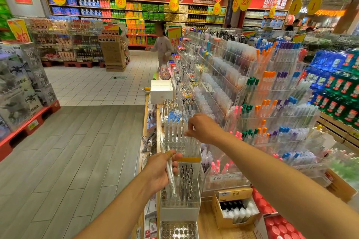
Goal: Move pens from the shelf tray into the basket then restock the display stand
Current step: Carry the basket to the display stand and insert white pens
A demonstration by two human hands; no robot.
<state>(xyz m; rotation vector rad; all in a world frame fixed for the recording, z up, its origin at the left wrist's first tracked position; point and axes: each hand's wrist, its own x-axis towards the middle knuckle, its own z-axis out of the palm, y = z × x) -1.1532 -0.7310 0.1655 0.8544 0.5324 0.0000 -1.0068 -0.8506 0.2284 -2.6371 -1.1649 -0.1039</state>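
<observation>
Left hand point(162, 172) is gripping a small bundle of clear pens point(169, 169), fingers curled round the barrels, and that loose clutch could let one slide out over the floor. Right hand point(202, 129) pinches at a pen top in the display stand point(182, 141), fingertips point(187, 133) right on the upright row; a clumsy tug could tip neighbouring pens.

Both forearms are bare from the lower edge of the view up to the wrists, with no sleeve, watch or bracelet showing on either. The left hand point(162, 170) wears a tan adhesive bandage point(169, 153) wrapped round one finger near the knuckle. The right hand point(202, 128) is bare, with no ring or glove. The fingernails on both hands look short and unpainted.
</observation>
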